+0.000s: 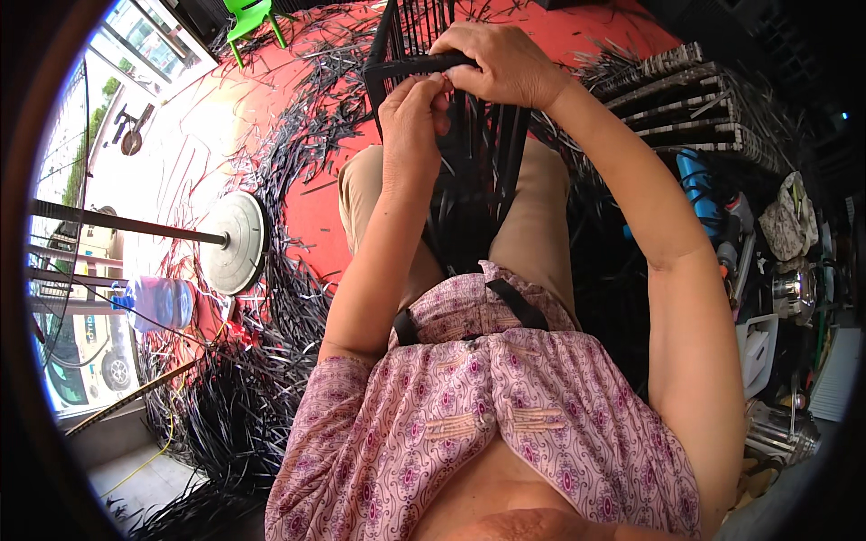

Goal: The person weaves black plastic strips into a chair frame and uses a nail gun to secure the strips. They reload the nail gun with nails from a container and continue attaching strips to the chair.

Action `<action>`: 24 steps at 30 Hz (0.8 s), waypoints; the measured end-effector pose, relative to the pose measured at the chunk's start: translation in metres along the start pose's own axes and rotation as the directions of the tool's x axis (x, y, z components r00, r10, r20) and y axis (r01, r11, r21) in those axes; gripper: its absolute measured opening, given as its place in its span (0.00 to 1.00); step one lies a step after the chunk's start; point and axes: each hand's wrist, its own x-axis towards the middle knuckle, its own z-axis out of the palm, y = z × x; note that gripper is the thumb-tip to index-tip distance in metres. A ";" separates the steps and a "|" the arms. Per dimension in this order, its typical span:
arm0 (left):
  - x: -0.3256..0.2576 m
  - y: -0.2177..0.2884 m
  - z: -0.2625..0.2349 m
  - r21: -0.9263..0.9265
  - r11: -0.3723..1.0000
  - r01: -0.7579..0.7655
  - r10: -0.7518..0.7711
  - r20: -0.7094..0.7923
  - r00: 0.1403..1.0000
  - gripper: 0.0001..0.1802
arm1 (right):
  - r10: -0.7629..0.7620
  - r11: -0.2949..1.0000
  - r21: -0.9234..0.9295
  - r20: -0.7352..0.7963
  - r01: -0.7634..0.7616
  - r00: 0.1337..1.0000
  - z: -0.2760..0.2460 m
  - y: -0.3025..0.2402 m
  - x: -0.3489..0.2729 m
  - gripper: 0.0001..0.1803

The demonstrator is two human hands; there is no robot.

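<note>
A black frame [422, 67] strung with dark strips stands between my knees, its wrapped top bar crossing in front of my hands. My right hand [498, 65] is closed over the right part of that bar, thumb below it. Just under the bar, my left hand [413, 122] is closed in a pinch, its fingertips meeting the right thumb. What lies between the left fingertips is too small to make out. Long black strips [469, 171] hang below the bar, down between my thighs.
Loose black strips [244, 424] litter the red floor [311, 212]. A round grey base with a pole [236, 242] and a blue water bottle [162, 304] are on the left. A green chair [248, 20] is beyond. Woven panels [677, 108] and tools [735, 230] lie on the right.
</note>
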 end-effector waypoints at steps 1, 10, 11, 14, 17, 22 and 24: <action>0.001 0.004 0.001 0.005 1.000 0.014 -0.014 0.007 1.000 0.10 | -0.033 0.999 -0.023 -0.036 0.032 0.999 0.000 -0.002 -0.002 0.14; 0.007 0.020 -0.006 0.083 0.991 0.101 -0.108 0.094 0.990 0.12 | -0.125 0.968 -0.238 -0.208 0.074 0.970 0.012 -0.010 -0.006 0.13; 0.005 0.021 -0.004 0.105 0.989 0.100 -0.109 0.084 0.991 0.13 | -0.118 0.971 -0.231 -0.209 0.068 0.971 0.012 -0.010 -0.006 0.13; -0.012 0.031 -0.006 0.342 0.939 0.027 -0.060 0.085 0.995 0.16 | -0.089 0.979 -0.199 -0.204 0.047 0.975 0.012 -0.009 -0.007 0.14; -0.015 0.025 -0.021 0.641 0.703 -0.307 0.294 0.131 0.947 0.14 | -0.053 0.985 -0.170 -0.181 0.022 0.982 0.012 -0.011 -0.007 0.15; 0.009 0.041 -0.035 0.749 -0.159 -0.643 0.722 0.532 0.441 0.14 | 0.014 0.980 -0.194 -0.124 -0.038 0.992 0.012 -0.011 -0.007 0.18; 0.026 0.048 -0.040 0.656 -0.272 -0.704 0.640 0.670 0.376 0.17 | 0.030 0.980 -0.191 -0.111 -0.051 0.993 0.011 -0.012 -0.006 0.19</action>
